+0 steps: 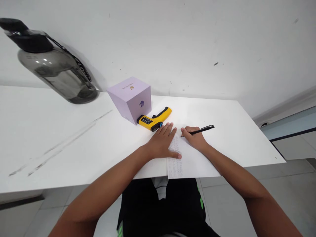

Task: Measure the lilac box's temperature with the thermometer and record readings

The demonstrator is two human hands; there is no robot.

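A white sheet of paper [197, 166] lies at the table's front edge, with rows of faint handwriting down its left side. My left hand [163, 142] rests flat on the paper's left part, fingers spread, the fingertips close to a yellow and black infrared thermometer gun [155, 120]. In my right hand [195, 137] is a black pen [203, 129], gripped near its tip. The pen's tip meets the paper near its upper edge, and its back end points up to the right.
A lilac box [133, 98] stands behind the thermometer gun, touching it. Farther left is a large grey translucent water bottle [59, 70] with a black cap and strap. The white table [74, 138] runs along a white wall [185, 49] and has dark streaks on its left part.
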